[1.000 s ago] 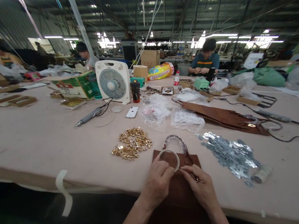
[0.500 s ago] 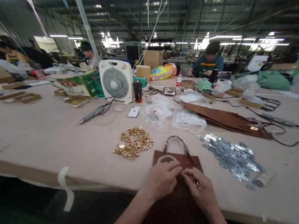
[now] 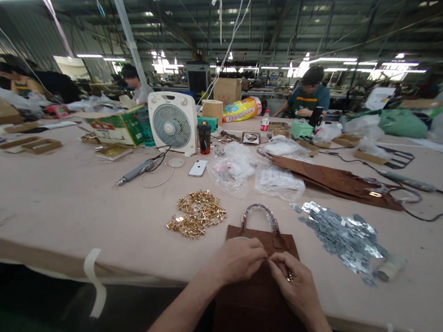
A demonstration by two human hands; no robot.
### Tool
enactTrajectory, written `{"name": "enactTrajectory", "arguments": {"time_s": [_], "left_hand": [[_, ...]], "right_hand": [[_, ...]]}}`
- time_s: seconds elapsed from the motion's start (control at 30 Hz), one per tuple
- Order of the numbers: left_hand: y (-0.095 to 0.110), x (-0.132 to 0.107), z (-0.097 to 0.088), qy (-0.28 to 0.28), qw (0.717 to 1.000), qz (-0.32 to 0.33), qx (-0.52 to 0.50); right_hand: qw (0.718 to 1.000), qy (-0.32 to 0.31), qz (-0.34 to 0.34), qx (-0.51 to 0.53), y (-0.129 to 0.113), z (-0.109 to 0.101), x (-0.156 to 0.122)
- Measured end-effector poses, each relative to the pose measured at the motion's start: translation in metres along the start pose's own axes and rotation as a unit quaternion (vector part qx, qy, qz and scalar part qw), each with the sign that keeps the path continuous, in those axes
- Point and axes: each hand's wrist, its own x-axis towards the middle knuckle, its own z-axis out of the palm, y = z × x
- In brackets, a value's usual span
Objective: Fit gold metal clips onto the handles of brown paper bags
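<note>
A brown suede bag (image 3: pixel 260 308) lies flat at the table's near edge, its wrapped curved handle (image 3: pixel 257 211) pointing away from me. My left hand (image 3: pixel 237 259) rests on the bag's upper part with fingers curled, covering a white tape ring; only a sliver of the ring (image 3: pixel 241 238) shows. My right hand (image 3: pixel 296 284), with a ring on one finger, pinches at a spot on the bag right beside the left fingertips. What the right fingers pinch is too small to make out. The two hands touch at the fingertips.
A pile of gold metal fittings (image 3: pixel 196 221) lies left of the handle, and a heap of silver foil pieces (image 3: pixel 342 234) with a small roll (image 3: pixel 387 269) lies right. Behind are plastic bags (image 3: pixel 276 178), brown leather pieces (image 3: pixel 329 176), a phone (image 3: pixel 198 167), a fan (image 3: pixel 173 122) and cabled tools. Other people work further back.
My left hand lowered the white ring from upright to flat on the bag and now covers it. Both hands drew together into a pinch.
</note>
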Motion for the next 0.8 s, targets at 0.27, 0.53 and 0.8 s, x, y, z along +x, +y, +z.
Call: {"name": "enactTrajectory", "arguments": {"time_s": [0.27,0.53,0.8], "left_hand": [[-0.001,0.0,-0.017,-0.03,0.999,-0.002,-0.038],[-0.013,0.004,-0.014,-0.051,0.975,-0.054,-0.208],[-0.006,-0.003,0.018,0.023,0.901,-0.208,-0.38]], "right_hand": [[0.998,-0.049,0.002,0.035,-0.003,-0.002,0.001],[0.996,-0.061,-0.026,0.057,-0.018,-0.009,0.005],[0.998,-0.021,-0.051,0.043,0.023,-0.004,-0.009]]}}
